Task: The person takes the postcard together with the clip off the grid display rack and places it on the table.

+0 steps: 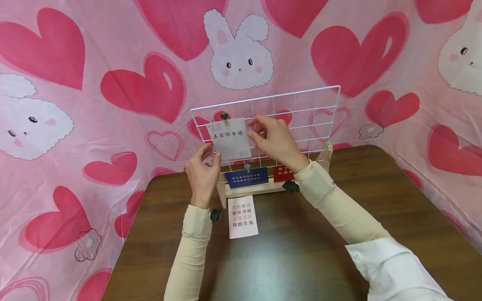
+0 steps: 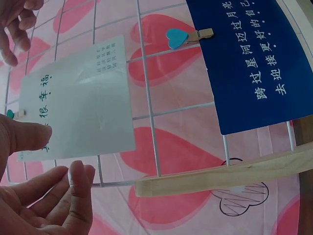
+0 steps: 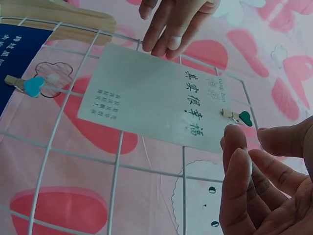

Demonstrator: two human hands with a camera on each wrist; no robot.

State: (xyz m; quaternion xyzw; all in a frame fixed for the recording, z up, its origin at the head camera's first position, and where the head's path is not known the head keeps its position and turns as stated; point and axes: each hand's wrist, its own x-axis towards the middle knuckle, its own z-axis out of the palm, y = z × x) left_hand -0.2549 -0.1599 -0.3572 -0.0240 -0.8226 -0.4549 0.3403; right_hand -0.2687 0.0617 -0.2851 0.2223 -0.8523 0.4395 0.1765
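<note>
A white card (image 1: 230, 145) with handwritten-style characters hangs on the white wire grid (image 1: 295, 100), clipped at its top edge by a small wooden clip with a green heart (image 1: 224, 117). My left hand (image 1: 203, 169) is at the card's lower left edge, thumb and fingers spread apart. In the left wrist view its thumb (image 2: 32, 136) overlaps the card's face. Beside the card's upper right edge is my right hand (image 1: 276, 140), fingers loosely bent. The right wrist view shows a gap between its thumb (image 3: 283, 141) and fingers, with nothing held there.
Lower on the grid hangs a blue card (image 1: 248, 179) under a clip with a blue heart (image 1: 247, 166). A red card (image 1: 283, 173) is partly hidden by the right arm. The grid's wooden base (image 1: 256, 190) stands on the brown table (image 1: 301, 251), where another printed card (image 1: 242, 217) lies.
</note>
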